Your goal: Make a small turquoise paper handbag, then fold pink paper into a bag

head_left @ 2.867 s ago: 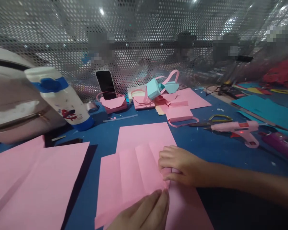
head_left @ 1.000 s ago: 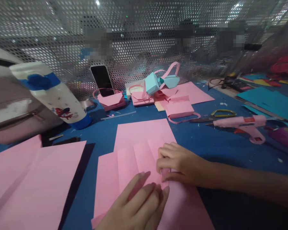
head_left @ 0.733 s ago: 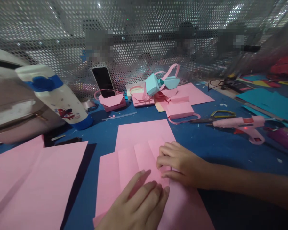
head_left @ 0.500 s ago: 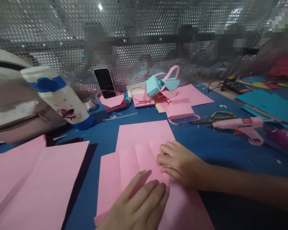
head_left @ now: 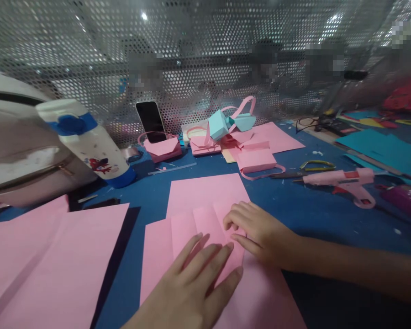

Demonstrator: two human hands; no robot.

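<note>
A pink sheet of paper with several upright creases (head_left: 178,230) lies in front of me on the blue table (head_left: 304,210). My left hand (head_left: 195,283) rests flat on it, fingers stretched out and spread. My right hand (head_left: 256,230) comes in from the right, its fingers bent and pressing down on the sheet's folded right part. A second pink sheet (head_left: 198,192) lies under and behind the creased one.
Larger pink sheets (head_left: 51,265) lie at left. A white and blue bottle (head_left: 89,146) leans on a bag (head_left: 17,151). A phone (head_left: 150,121), pink paper bags (head_left: 160,148), teal boxes (head_left: 219,125), scissors (head_left: 304,169) and a pink glue gun (head_left: 342,180) lie behind. Perforated metal screen at back.
My left hand has slid up over the creased sheet and spread its fingers flat. My right hand has shifted slightly along the fold, still pressing it.
</note>
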